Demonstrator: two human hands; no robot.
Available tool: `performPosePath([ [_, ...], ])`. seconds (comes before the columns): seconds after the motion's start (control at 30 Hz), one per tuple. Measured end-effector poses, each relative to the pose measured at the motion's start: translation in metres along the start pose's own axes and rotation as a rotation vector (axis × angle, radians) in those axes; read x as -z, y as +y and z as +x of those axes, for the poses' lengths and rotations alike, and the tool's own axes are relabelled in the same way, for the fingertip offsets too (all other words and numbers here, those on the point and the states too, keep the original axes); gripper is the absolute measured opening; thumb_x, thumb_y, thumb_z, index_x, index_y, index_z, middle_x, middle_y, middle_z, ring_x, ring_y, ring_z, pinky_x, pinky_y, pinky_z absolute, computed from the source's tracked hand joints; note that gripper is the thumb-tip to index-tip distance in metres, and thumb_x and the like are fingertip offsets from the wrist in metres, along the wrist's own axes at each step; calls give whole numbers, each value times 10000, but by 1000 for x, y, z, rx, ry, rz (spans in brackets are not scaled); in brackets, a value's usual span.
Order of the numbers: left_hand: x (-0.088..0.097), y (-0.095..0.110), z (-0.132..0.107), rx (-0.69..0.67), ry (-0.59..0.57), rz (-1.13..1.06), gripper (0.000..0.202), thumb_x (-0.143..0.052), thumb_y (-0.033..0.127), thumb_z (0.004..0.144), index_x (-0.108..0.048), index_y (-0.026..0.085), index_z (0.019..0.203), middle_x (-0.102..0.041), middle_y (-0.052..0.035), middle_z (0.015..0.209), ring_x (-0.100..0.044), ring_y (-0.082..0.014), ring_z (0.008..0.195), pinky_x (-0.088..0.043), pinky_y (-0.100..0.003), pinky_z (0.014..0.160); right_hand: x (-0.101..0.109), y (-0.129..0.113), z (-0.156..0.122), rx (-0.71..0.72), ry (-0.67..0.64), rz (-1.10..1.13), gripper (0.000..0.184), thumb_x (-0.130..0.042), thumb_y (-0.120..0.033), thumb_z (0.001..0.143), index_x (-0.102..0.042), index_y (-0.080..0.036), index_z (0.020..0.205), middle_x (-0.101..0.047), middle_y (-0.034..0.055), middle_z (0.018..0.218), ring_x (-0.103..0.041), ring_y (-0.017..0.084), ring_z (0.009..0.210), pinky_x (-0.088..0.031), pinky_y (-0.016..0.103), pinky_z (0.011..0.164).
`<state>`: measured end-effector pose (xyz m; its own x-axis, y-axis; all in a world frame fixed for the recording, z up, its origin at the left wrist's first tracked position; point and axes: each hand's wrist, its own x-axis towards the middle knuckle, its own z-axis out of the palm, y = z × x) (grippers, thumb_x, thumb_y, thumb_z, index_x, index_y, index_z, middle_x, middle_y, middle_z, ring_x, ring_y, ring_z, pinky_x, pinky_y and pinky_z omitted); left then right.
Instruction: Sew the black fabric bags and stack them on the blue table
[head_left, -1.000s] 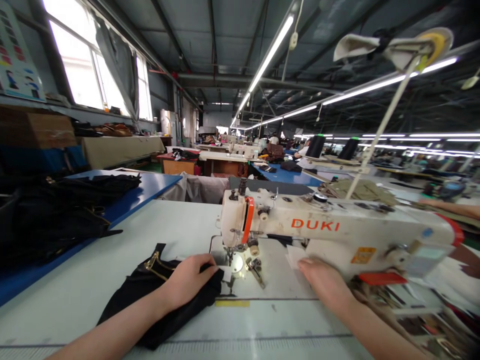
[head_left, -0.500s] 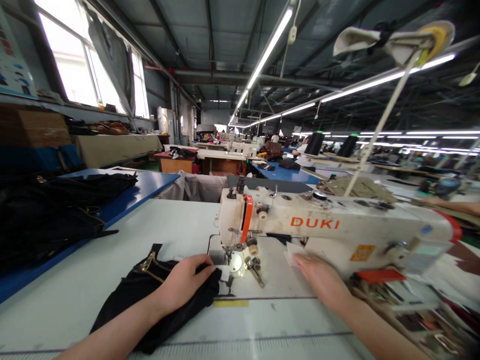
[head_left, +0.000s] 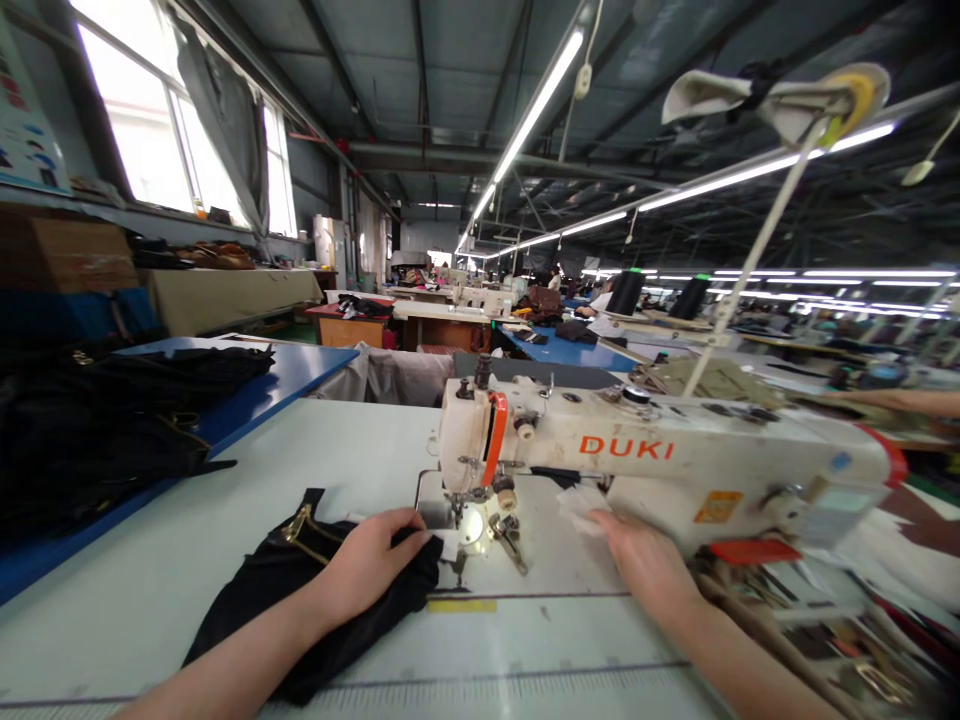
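My left hand point(head_left: 379, 555) pinches the edge of a black fabric piece point(head_left: 247, 600) beside the needle area. A metal zipper point(head_left: 298, 525) runs along that fabric, and a small white slip point(head_left: 448, 545) sticks out past my left fingertips. At the right of the sewing machine bed, my right hand point(head_left: 637, 550) holds thin white pieces point(head_left: 581, 507) between thumb and fingers; how many is unclear. Between my hands stands the white sewing machine point(head_left: 555, 430) marked DUKI, its lamp lighting the round needle plate point(head_left: 471, 524).
Black garments point(head_left: 97, 430) lie heaped on a blue table point(head_left: 315, 362) at the left. A tray of tools point(head_left: 780, 590) sits right of the machine, below a thread stand pole point(head_left: 750, 260). Another person's arm point(head_left: 900, 402) reaches in from the far right.
My right hand has shifted slightly, and the white pieces in it have moved a little left and look more fanned out. My left hand and the black fabric stay put.
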<state>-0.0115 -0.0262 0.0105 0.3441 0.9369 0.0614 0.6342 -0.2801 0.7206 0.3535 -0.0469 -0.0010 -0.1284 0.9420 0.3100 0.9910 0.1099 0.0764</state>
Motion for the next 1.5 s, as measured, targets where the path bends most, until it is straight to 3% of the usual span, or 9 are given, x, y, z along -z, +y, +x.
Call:
performPosePath([
  [0.13,1,1,-2,8,4,0,248,-463,385,871,-628,207,824,-672,13,807,-618,-187,803,-429,-250,729,-2,3,4,-60,34,95,287,-412,-138,871,-680,-206,947,-718,82,808,-677,250,722,-478,318,643],
  [0.33,-1,-3,-2,-10,19,-28,240,-477,388,869,-627,208,815,-671,12,803,-617,-188,797,-429,-251,724,0,1,11,-170,102,365,373,-368,-365,917,-688,-177,956,-742,77,853,-694,247,757,-532,326,673],
  [0.57,0,-6,-5,-43,108,-164,223,-503,362,870,-621,191,793,-652,5,768,-602,-181,773,-431,-250,728,9,-53,-15,-132,92,646,408,-407,-452,913,-689,-174,1013,-741,62,954,-701,231,857,-564,285,753],
  [0.7,3,-9,-6,-75,156,-270,228,-509,364,875,-606,179,784,-636,3,767,-583,-170,769,-436,-241,735,9,-107,-26,166,131,657,293,-435,-329,936,-652,-216,1097,-665,66,1166,-616,217,1075,-484,323,952],
  [0.8,4,-10,-7,-87,179,-294,232,-506,367,881,-600,176,790,-629,5,763,-572,-161,754,-438,-235,728,7,-146,-19,341,146,565,305,-421,-192,930,-620,-196,1160,-642,94,1184,-600,220,1085,-489,366,953],
  [0.93,5,-8,-8,-94,178,-219,214,-508,338,882,-602,175,781,-633,8,755,-581,-162,761,-438,-236,731,8,-176,-7,499,15,443,378,-445,-30,837,-621,-142,1152,-644,129,1161,-591,248,1089,-482,415,965],
  [1.17,10,-1,-10,-29,152,-99,215,-499,332,886,-630,184,801,-673,-1,796,-611,-177,785,-451,-250,736,9,-157,-12,478,-39,492,382,-408,-136,915,-549,-170,1269,-529,126,1338,-478,262,1229,-421,481,1018],
  [1.33,11,3,-12,-30,143,-107,214,-502,325,889,-637,189,794,-673,11,795,-612,-170,787,-441,-241,737,17,-143,-13,428,-85,603,326,-372,-155,949,-570,-203,1204,-585,92,1106,-545,216,1025,-485,402,882],
  [1.5,24,15,-14,-71,173,-94,227,-492,335,901,-627,192,788,-658,22,773,-607,-158,774,-435,-228,730,27,-147,-7,502,-183,583,276,-422,-148,934,-597,-223,1133,-551,61,975,-514,218,944,-466,397,835],
])
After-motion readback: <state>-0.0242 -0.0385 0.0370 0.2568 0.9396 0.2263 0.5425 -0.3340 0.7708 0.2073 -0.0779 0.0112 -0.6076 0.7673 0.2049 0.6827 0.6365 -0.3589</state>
